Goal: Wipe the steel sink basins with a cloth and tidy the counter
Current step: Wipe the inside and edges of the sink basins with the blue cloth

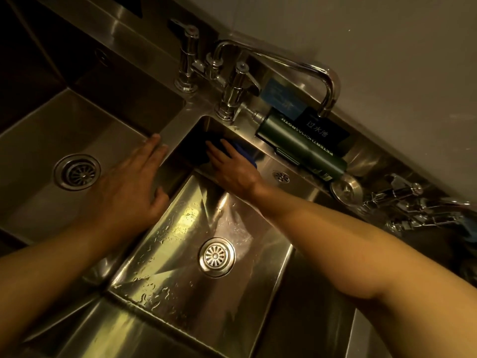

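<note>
My right hand (229,167) presses a blue cloth (246,155) flat against the far wall of the right steel basin (165,275), near its back left corner, fingers straight. Most of the cloth is hidden under the hand. My left hand (134,187) rests with straight fingers on the steel divider (171,133) between the two basins, thumb hanging over the right basin's edge. The right basin's floor is wet, with a round drain (216,257). The left basin (31,156) looks dry and has its own drain (77,171).
A chrome faucet (304,65) with two tap handles stands behind the basins. A dark green bottle (302,151) lies on the back ledge beside a black label. A steel strainer lid (347,189) and several metal clips (413,205) sit on the counter at the right.
</note>
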{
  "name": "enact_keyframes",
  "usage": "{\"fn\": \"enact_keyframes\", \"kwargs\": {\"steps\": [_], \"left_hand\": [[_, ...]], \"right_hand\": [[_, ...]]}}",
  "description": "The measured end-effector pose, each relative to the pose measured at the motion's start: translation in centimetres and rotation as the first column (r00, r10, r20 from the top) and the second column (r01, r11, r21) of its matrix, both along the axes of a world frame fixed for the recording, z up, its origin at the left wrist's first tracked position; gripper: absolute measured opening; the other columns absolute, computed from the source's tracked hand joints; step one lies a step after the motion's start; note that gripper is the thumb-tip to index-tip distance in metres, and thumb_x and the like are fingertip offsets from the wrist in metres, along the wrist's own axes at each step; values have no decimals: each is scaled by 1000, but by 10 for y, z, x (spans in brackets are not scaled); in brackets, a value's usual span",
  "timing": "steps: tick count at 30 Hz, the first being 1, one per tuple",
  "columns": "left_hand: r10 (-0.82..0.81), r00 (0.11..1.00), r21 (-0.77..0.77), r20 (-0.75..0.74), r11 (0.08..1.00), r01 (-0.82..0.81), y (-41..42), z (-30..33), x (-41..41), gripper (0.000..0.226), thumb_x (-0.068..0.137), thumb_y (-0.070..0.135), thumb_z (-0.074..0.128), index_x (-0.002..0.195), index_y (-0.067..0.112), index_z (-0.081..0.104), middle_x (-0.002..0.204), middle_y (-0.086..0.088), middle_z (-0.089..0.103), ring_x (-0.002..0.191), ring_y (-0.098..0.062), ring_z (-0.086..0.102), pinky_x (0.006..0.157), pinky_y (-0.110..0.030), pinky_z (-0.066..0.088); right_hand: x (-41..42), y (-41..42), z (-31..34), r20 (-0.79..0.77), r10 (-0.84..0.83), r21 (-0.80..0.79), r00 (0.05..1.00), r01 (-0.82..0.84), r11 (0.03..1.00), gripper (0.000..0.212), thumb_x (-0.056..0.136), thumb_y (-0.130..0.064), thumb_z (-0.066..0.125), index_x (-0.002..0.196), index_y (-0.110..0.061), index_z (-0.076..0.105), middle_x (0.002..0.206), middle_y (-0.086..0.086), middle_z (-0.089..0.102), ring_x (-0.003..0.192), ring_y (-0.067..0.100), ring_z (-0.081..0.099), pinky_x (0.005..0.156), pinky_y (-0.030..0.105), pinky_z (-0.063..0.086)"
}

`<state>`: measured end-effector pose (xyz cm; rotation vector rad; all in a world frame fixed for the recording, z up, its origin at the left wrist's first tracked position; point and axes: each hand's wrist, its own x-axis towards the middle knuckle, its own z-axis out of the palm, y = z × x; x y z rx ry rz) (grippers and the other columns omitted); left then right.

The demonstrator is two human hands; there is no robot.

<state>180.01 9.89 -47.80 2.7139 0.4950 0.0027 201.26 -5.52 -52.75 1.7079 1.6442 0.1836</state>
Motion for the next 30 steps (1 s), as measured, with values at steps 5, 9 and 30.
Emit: {"fn": "enact_keyframes", "kwargs": {"steps": [5, 9, 30], "left_hand": [[3, 1000, 2, 4, 1000, -3, 2, -5, -1, 84, 93, 37, 60, 164, 19, 19, 174, 0, 9, 156, -23, 22, 118, -48, 35], [-21, 1000, 42, -22, 999, 22, 3, -4, 1, 85, 88, 43, 48, 163, 15, 21, 173, -7, 13, 155, -28, 24, 121, -54, 31], [-201, 978, 87, 62, 977, 196, 1, -8, 1, 78, 80, 39, 51, 151, 10, 42, 169, -12, 22, 157, -30, 18, 123, -57, 21]], "right_hand": [[5, -99, -10, 83, -17, -116, 996, 27, 993, 64, 96, -12, 16, 160, -14, 16, 167, 20, 12, 155, 39, 0, 124, 56, 4], [11, -191, -31, 88, -138, -450, 987, 163, 878, 56, 105, -19, 38, 158, -6, 27, 168, 21, 0, 153, 42, -15, 122, 60, 0], [-129, -225, -74, 3, -858, -730, 513, 588, 349, 52, 93, -49, 61, 140, -25, 57, 148, 7, 50, 139, 33, 40, 117, 51, 27]]}}
